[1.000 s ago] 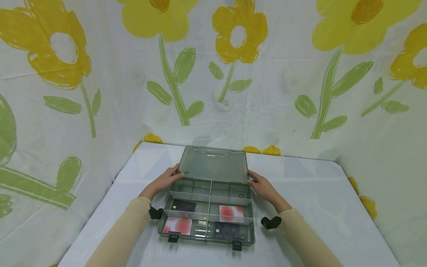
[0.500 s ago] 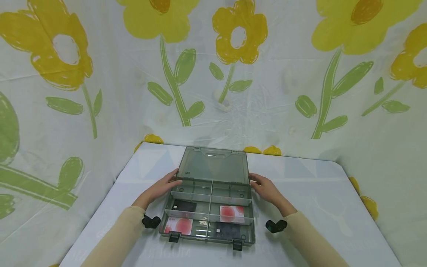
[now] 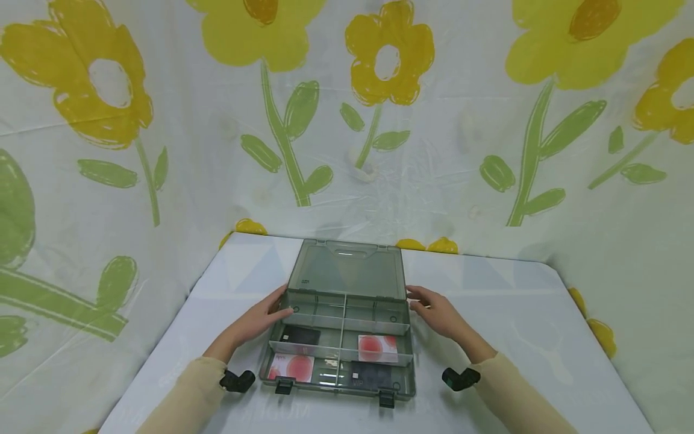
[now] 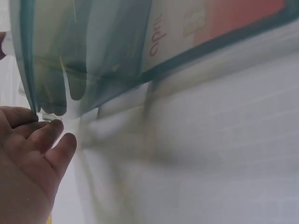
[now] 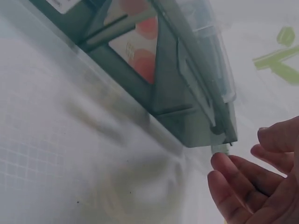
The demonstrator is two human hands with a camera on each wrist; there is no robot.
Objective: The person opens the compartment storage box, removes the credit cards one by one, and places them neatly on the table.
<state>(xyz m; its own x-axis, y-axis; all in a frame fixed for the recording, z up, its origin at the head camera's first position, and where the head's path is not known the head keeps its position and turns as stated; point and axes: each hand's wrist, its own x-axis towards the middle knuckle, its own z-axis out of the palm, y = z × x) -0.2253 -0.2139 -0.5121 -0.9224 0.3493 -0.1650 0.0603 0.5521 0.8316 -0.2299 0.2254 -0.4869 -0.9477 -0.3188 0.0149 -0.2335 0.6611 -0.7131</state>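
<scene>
In the head view, a translucent grey-green plastic compartment box (image 3: 344,325) lies on the table with its lid (image 3: 347,271) folded back. Clear dividers split the tray, whose front and middle compartments hold cards: a black card (image 3: 306,336), a red-and-white card (image 3: 378,348), another red-and-white card (image 3: 291,367) and a black VIP card (image 3: 371,375). My left hand (image 3: 255,319) is at the box's left side, its thumb reaching over the rim near the hinge. At the right side, my right hand (image 3: 440,312) has loosely bent fingers by the wall; the right wrist view shows its fingertips close to the hinge corner.
Two black latches hang open on the box's front edge, a left latch (image 3: 284,386) and a right latch (image 3: 386,399). The white table (image 3: 520,337) extends to both sides. A flower-printed curtain (image 3: 444,175) stands behind and around it.
Both hands have slid toward me along the box's sides, from beside the lid to beside the rear compartments. The box and cards have stayed nearly in place.
</scene>
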